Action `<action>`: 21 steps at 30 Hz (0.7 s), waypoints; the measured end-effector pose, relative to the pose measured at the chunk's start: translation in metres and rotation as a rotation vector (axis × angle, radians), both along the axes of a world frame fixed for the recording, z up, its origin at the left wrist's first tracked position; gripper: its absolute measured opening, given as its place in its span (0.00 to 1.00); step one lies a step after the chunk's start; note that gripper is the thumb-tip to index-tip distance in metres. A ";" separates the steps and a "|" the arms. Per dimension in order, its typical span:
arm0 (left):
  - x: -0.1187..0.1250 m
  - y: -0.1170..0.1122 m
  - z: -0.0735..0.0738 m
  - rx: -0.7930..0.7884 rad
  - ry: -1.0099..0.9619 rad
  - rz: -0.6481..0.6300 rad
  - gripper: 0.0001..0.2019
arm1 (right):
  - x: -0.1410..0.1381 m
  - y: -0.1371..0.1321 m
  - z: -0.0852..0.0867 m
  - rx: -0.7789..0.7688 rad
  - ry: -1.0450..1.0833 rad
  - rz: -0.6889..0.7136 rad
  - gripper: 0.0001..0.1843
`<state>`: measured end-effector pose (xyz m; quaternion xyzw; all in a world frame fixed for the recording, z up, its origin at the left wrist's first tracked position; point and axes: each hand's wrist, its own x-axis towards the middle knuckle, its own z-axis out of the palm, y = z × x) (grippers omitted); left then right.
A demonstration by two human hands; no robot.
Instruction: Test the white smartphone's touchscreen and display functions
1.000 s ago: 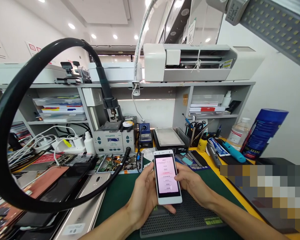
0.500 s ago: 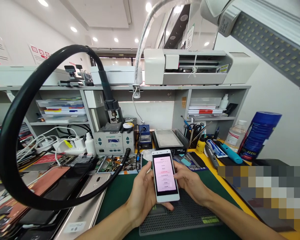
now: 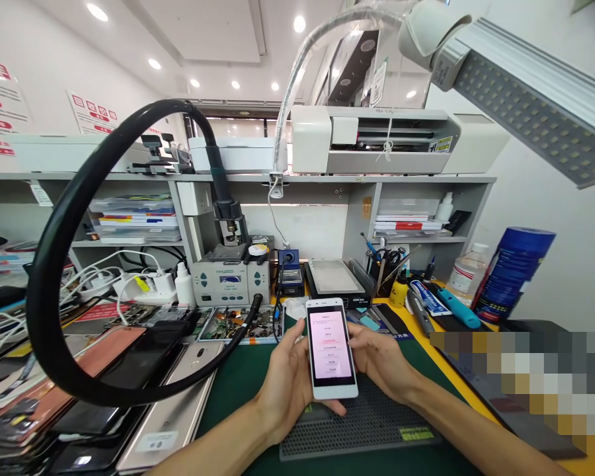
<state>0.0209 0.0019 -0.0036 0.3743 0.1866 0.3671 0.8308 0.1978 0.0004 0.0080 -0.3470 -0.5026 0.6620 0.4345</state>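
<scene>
A slim white smartphone [image 3: 333, 350] with a lit, pale pink screen showing lines of text is in the near middle of the scene, raised above a dark grey perforated mat [image 3: 361, 433] that lies on a green work surface [image 3: 238, 396]. The left hand [image 3: 288, 380] holds the phone from the left, thumb along its left edge and a finger showing beneath its lower edge. The right hand [image 3: 383, 360] is curled at the phone's right edge, thumb beside the screen; its other fingertips are partly hidden, so I cannot tell how firmly it grips. On the left, a thick black flexible hose [image 3: 44, 277] loops in front of a stack of phones, among them a gold metal-backed phone [image 3: 171, 410] lying face down. Beyond the hands, a light blue-rimmed tray of circuit boards [image 3: 242, 324] lies in front of a grey box-shaped station with a small display [image 3: 231, 283]. To the right of that station, a black flat device with a pale top plate [image 3: 337, 281] sits just beyond the phone. At the far right, a clear bottle with a white cap [image 3: 469, 271] stands near a tall blue can [image 3: 515, 271], which appears tilted.
</scene>
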 end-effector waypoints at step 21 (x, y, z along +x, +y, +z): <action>-0.002 0.000 -0.002 0.015 -0.004 -0.020 0.33 | -0.001 -0.001 0.001 0.022 -0.034 -0.021 0.19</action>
